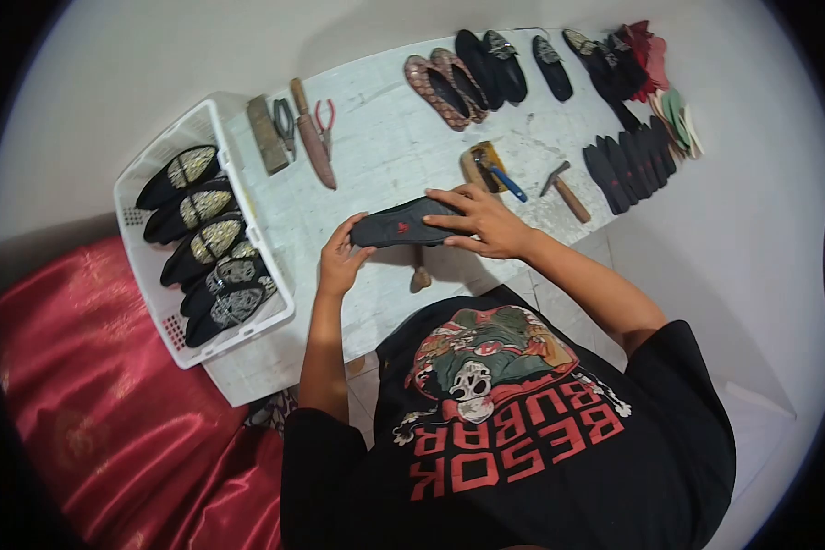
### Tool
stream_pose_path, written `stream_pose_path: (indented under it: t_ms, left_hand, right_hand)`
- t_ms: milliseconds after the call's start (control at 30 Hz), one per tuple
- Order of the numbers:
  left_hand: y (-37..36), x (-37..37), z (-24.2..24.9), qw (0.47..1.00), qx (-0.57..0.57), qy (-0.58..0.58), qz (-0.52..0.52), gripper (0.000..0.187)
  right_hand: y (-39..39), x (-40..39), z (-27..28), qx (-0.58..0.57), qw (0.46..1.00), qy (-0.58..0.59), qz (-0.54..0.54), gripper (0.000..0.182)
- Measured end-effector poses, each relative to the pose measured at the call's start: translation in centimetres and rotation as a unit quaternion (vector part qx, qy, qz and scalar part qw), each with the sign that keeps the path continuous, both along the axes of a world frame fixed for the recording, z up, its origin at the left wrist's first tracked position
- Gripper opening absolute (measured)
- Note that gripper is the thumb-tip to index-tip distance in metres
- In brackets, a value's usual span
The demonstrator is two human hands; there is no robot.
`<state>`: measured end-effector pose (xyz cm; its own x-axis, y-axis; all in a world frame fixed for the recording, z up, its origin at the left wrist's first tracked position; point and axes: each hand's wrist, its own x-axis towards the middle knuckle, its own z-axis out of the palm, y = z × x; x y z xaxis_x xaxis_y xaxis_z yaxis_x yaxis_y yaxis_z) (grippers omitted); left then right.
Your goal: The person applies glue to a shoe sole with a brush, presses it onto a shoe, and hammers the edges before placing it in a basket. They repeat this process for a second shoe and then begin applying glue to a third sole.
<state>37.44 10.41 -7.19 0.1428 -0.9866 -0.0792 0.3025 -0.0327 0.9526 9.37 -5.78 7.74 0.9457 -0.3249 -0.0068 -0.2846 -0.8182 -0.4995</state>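
A black shoe sole (396, 227) with a small red mark is held level over the near part of the table, its marked face up. My left hand (342, 261) grips its left end, thumb on the near edge and fingers on the far edge. My right hand (486, 223) holds the right end, with its fingers spread across the top. Partly hidden under the sole is a wooden handle-like piece (420, 276). Beyond my right hand lie a brush with a blue handle (507, 181) and a yellow-stained container (488, 158). Whatever is beneath the sole is hidden.
Left stands a white plastic basket (280, 312) with several patterned black shoes. A sharpening-stone-like block (267, 136), pliers (285, 126) and a sheathed knife (313, 147) lie behind. A hammer (569, 194), more black soles (628, 170) and finished-looking shoes (493, 69) are right and back.
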Motion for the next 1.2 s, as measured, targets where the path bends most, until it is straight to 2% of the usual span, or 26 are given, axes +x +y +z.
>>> stream_pose_path:
  t_ms: [133,233,333,433,467,533,600,700,800,867,933,1000,1033,1100,1200]
  left_hand:
    - [0.0,-0.8,0.7,1.0,-0.008,-0.002,0.002,0.072]
    - [0.6,-1.9,2.6,0.998,0.028,-0.018,0.06,0.073]
    - [2.0,-3.8,2.9,0.967,0.032,-0.148,0.203,0.06]
    - [5.2,-6.7,2.6,0.898,0.077,-0.271,0.338,0.035]
    - [6.4,-7.6,2.8,0.937,0.087,-0.189,0.28,0.028]
    - [7.1,-10.0,4.4,0.982,0.101,-0.017,0.158,0.021]
    - [6.0,-13.2,5.7,0.977,0.128,0.161,0.046,0.045]
    - [2.7,-17.9,6.4,0.896,0.12,0.427,0.014,0.067]
    - [-0.3,-21.2,7.3,0.863,0.128,0.483,0.075,0.099]
    - [-1.3,-22.4,5.6,0.88,0.099,0.46,0.064,0.112]
    - [-2.2,-23.1,5.5,0.877,0.1,0.46,0.096,0.128]
    - [-3.3,-24.0,5.1,0.855,0.037,0.497,0.141,0.131]
    - [-3.9,-24.2,5.0,0.843,0.005,0.513,0.16,0.133]
    - [-5.5,-24.5,4.7,0.836,-0.039,0.503,0.215,0.133]
    - [-7.4,-24.9,4.1,0.799,-0.094,0.511,0.302,0.125]
  right_hand:
    - [-0.1,-0.5,-0.3,-0.015,0.999,-0.027,0.014,0.051]
    - [0.6,-0.6,-0.9,-0.071,0.997,-0.024,0.002,0.053]
    - [1.1,-0.8,-1.3,-0.088,0.996,-0.026,-0.005,0.053]
    - [1.2,-1.2,-1.5,-0.078,0.996,-0.035,-0.012,0.053]
    - [1.2,-1.2,-1.5,-0.07,0.997,-0.042,-0.012,0.054]
    - [0.8,-1.1,-1.6,-0.052,0.996,-0.065,-0.015,0.053]
    - [0.8,-1.3,-1.8,-0.032,0.995,-0.092,-0.026,0.052]
    - [0.3,-2.2,-3.3,-0.025,0.989,-0.143,-0.019,0.048]
    - [0.0,-4.5,-0.5,-0.02,0.985,-0.17,-0.038,0.038]
    - [-0.9,-7.9,-0.1,0.007,0.977,-0.21,-0.041,0.031]
    - [-2.1,-14.5,-2.3,-0.007,0.97,-0.211,-0.125,0.031]
    - [-4.7,-21.7,-5.1,-0.043,0.959,-0.138,-0.243,0.039]
    - [-6.1,-25.2,-6.7,-0.047,0.957,-0.057,-0.281,0.05]
    - [-8.0,-30.8,-9.1,-0.006,0.944,0.005,-0.329,0.072]
    - [-8.8,-34.7,-10.6,0.019,0.946,0.105,-0.308,0.093]
